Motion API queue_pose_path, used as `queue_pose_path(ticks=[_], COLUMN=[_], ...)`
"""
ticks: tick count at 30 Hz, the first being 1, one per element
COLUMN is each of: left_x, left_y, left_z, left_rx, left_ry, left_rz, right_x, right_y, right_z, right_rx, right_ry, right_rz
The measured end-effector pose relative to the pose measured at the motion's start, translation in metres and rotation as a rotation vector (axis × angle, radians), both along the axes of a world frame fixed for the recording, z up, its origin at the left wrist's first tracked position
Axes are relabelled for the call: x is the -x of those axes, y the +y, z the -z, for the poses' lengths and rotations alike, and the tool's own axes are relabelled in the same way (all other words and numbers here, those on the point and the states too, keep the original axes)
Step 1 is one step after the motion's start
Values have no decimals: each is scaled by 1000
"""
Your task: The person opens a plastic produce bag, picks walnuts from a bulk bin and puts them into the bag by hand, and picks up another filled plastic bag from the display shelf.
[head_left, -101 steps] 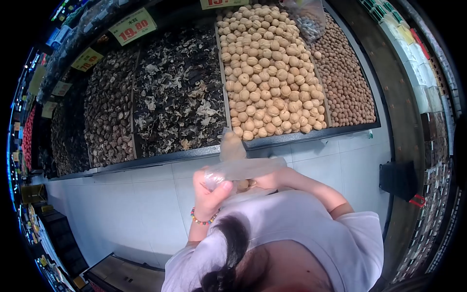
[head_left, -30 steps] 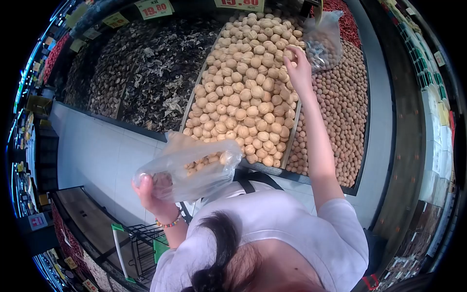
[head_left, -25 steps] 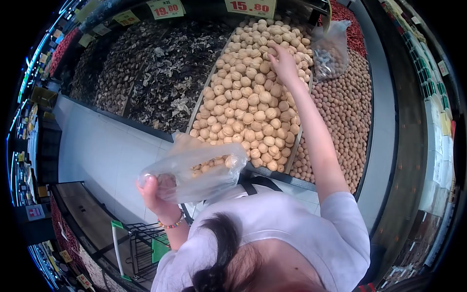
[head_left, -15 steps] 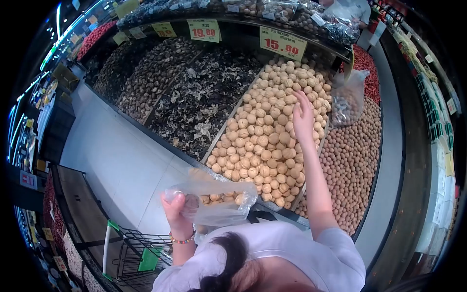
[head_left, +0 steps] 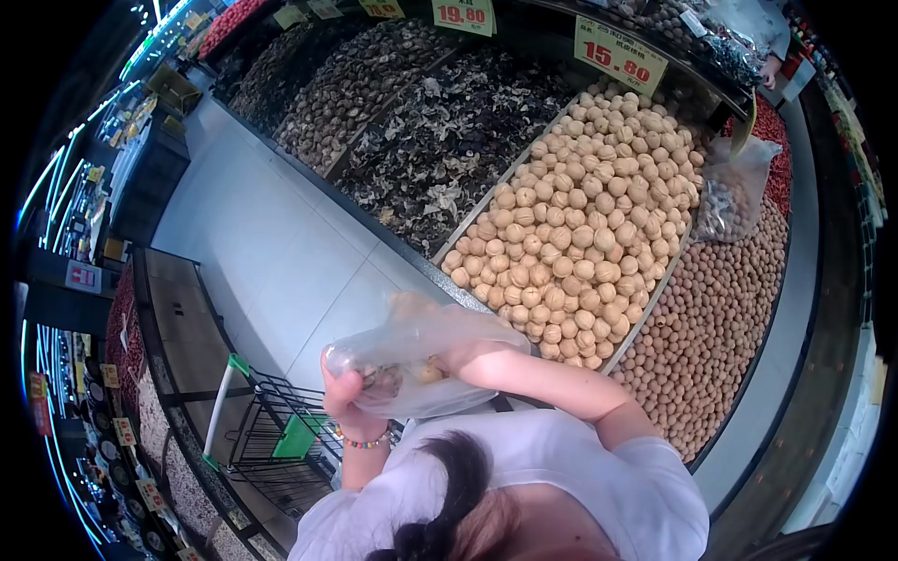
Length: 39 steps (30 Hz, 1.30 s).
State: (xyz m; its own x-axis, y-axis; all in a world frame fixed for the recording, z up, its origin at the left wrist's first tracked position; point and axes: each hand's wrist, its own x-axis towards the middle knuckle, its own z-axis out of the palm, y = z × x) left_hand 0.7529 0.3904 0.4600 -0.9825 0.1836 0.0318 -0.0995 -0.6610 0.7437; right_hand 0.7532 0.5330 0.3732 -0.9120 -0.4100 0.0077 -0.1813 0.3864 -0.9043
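Walnuts (head_left: pixel 433 369) show through a translucent plastic bag (head_left: pixel 421 404) held before the chest, just short of the front edge of the produce display. Fingers and thumb of the left hand (head_left: pixel 344 385) are closed on the bag's left side; a bead bracelet (head_left: pixel 363 440) circles that wrist. The right hand (head_left: pixel 465 362) reaches into the bag; film blurs its fingers, so how far they are open, and whether they grip a nut, I cannot tell. Beyond lies a sloping heap of loose walnuts (head_left: pixel 580 243) under a 15.80 price sign (head_left: pixel 621 56). To its left are dried black fungus (head_left: pixel 449 140) and dried mushrooms (head_left: pixel 360 98); to its right, small round brown goods (head_left: pixel 711 323). A wire shopping cart (head_left: pixel 297 438) stands at the left, on the tiled floor (head_left: pixel 271 257).
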Motion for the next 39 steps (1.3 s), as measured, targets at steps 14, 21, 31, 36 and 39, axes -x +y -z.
queue_pose_path(ticks=[14, 21, 31, 36, 39], left_x=[90, 152, 182, 188, 193], left_y=[-50, -100, -107, -106, -105], left_z=[26, 50, 66, 64, 68], left_rx=[126, 105, -94, -119, -128], left_ry=[-50, -27, -239, -270, -280], left_rz=[314, 498, 857, 972, 991], right_x=[18, 56, 88, 88, 96], right_y=[-51, -95, -143, -152, -164], right_z=[21, 16, 66, 83, 103], right_rx=[-114, -94, -77, -35, 16], right_ry=[-143, -58, -270, -236, -307], right_rz=[32, 92, 215, 230, 296])
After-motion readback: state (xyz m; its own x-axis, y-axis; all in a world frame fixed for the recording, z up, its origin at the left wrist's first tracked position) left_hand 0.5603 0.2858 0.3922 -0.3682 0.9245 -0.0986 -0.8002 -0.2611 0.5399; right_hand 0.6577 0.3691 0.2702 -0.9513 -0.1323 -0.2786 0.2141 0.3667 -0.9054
